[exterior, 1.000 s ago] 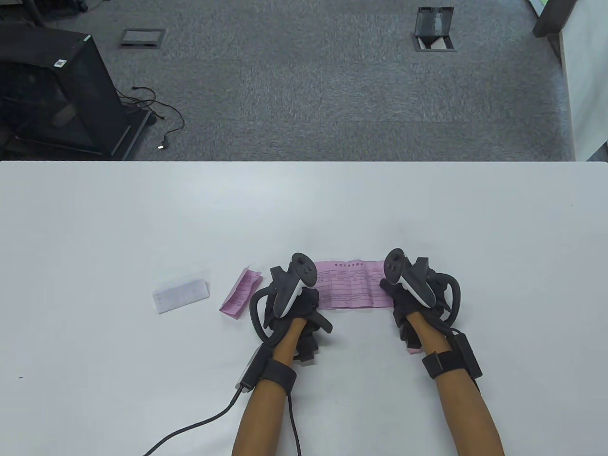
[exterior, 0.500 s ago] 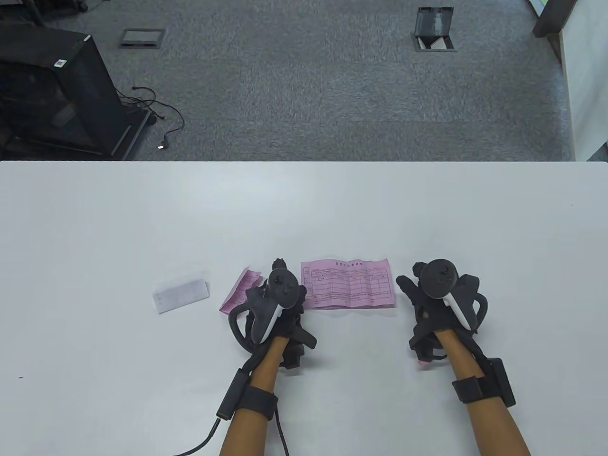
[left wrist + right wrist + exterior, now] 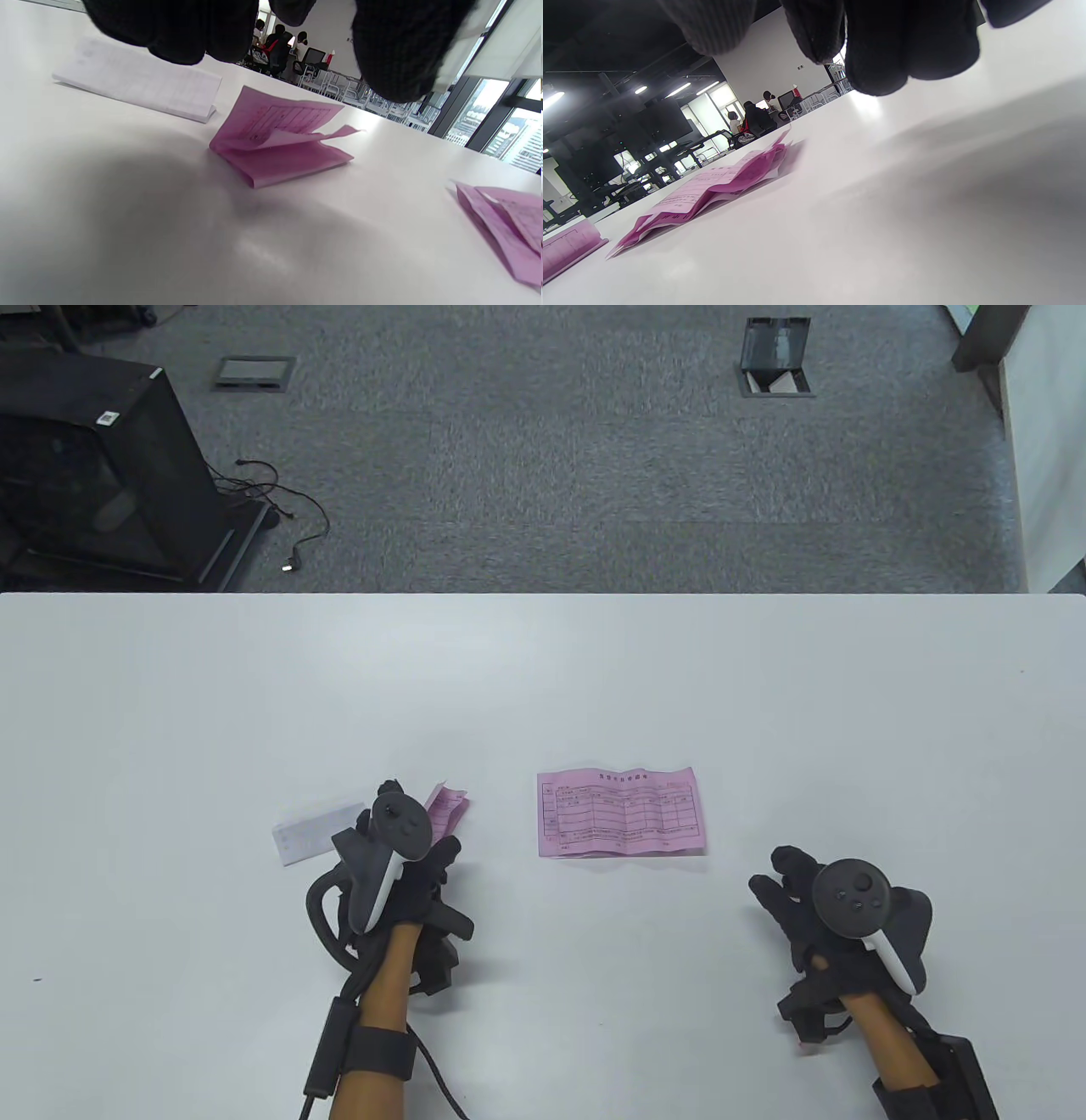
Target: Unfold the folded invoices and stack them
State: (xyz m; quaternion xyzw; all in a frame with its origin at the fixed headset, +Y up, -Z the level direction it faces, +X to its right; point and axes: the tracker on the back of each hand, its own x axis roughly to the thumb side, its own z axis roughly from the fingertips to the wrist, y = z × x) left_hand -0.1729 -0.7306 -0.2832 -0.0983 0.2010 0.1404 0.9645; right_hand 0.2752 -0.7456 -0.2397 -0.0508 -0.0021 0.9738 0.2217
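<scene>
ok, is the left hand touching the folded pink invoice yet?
No: in the left wrist view the folded pink invoice lies on the table with the left hand's fingers hanging above it, clear of the paper.

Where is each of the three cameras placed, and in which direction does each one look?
Table view: high above, looking down at the white table and carpet; both forearms, left hand and right hand show.
Left wrist view: low under the left hand, facing the folded pink invoice and folded white invoice; fingertips hang above.
Right wrist view: low under the right hand, facing the unfolded pink invoice; fingertips show.
Shared: both wrist views show both pink invoices.
</scene>
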